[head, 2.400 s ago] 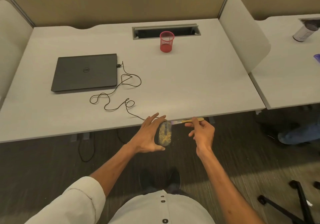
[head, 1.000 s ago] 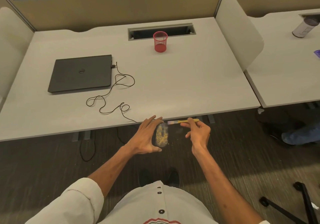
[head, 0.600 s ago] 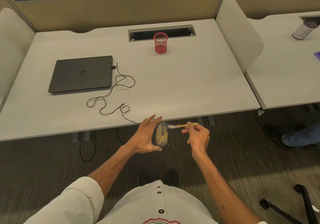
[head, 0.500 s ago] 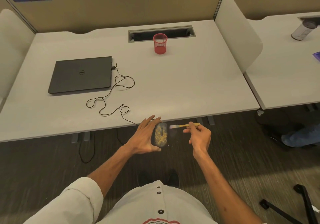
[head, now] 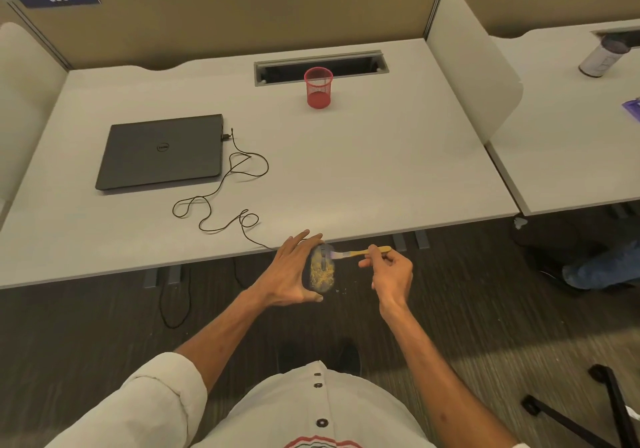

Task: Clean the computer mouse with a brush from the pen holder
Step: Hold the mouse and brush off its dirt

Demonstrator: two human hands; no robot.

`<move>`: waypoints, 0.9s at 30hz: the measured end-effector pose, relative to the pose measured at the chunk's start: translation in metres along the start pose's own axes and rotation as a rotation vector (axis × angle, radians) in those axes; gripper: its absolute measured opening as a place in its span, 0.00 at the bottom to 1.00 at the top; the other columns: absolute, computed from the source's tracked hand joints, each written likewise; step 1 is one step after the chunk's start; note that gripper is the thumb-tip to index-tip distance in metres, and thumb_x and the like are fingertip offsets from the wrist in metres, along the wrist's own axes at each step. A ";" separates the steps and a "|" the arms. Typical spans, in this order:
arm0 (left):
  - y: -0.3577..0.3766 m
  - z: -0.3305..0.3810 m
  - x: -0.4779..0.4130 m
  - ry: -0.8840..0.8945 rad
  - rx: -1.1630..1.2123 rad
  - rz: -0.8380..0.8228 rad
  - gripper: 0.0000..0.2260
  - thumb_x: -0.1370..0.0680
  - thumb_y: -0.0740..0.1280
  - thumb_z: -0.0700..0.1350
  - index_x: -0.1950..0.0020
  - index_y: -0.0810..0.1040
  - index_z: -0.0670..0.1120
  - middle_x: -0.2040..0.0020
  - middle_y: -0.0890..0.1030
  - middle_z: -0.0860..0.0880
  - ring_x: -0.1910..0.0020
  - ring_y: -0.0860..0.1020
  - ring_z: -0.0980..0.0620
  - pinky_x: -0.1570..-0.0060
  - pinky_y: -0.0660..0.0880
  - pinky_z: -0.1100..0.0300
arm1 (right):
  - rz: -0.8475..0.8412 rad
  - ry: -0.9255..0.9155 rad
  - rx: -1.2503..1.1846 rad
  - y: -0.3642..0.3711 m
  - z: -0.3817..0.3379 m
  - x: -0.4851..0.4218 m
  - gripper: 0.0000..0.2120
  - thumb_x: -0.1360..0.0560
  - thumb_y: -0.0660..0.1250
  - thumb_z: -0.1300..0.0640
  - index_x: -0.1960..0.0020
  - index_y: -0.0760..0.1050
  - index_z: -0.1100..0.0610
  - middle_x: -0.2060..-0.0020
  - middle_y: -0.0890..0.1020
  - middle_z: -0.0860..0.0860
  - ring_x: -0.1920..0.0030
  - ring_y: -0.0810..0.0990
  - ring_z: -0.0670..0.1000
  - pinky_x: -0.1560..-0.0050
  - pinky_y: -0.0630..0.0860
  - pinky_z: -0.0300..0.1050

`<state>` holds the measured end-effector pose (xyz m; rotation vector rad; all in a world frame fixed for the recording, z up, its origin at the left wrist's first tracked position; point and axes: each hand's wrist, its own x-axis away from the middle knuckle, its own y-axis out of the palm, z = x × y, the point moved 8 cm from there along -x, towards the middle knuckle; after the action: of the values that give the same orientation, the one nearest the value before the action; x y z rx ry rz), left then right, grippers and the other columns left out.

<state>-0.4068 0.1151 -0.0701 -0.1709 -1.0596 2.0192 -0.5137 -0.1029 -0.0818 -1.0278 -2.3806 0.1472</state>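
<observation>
Left hand cradles the mouse just off the near edge of the table, fingers half-spread, thumb hooked under it. The dark oval shell is dusted with yellow grit. Right hand pinches a slim yellow-handled brush, its bristles touching the mouse's top end. The red mesh pen holder stands far back.

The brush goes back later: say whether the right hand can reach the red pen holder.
Probably, with a forward lean: nothing stands between the right hand, gripping the brush, and the pen holder across the desk.
</observation>
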 end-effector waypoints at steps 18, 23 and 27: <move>0.001 -0.004 0.004 -0.011 -0.005 -0.043 0.55 0.29 0.81 0.63 0.13 0.52 0.52 0.12 0.52 0.50 0.11 0.46 0.48 0.12 0.47 0.40 | -0.002 -0.084 0.058 0.000 0.003 0.010 0.11 0.17 0.71 0.45 0.56 0.86 0.47 0.66 0.88 0.42 0.58 0.86 0.45 0.51 0.80 0.51; 0.002 -0.006 0.006 -0.024 -0.004 -0.039 0.55 0.30 0.82 0.64 0.13 0.52 0.52 0.12 0.51 0.50 0.11 0.46 0.47 0.12 0.46 0.40 | 0.031 -0.067 0.001 -0.010 0.005 0.007 0.12 0.17 0.72 0.47 0.57 0.86 0.48 0.65 0.88 0.45 0.61 0.84 0.48 0.53 0.81 0.54; 0.005 -0.004 0.007 -0.013 0.003 -0.038 0.54 0.29 0.81 0.64 0.14 0.54 0.51 0.12 0.53 0.50 0.11 0.48 0.48 0.12 0.46 0.41 | -0.063 -0.081 -0.115 0.006 -0.003 0.015 0.10 0.17 0.73 0.47 0.56 0.87 0.48 0.63 0.89 0.50 0.62 0.81 0.45 0.55 0.76 0.51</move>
<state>-0.4123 0.1210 -0.0753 -0.1359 -1.0607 1.9904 -0.5173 -0.0886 -0.0747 -1.0157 -2.5164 0.0294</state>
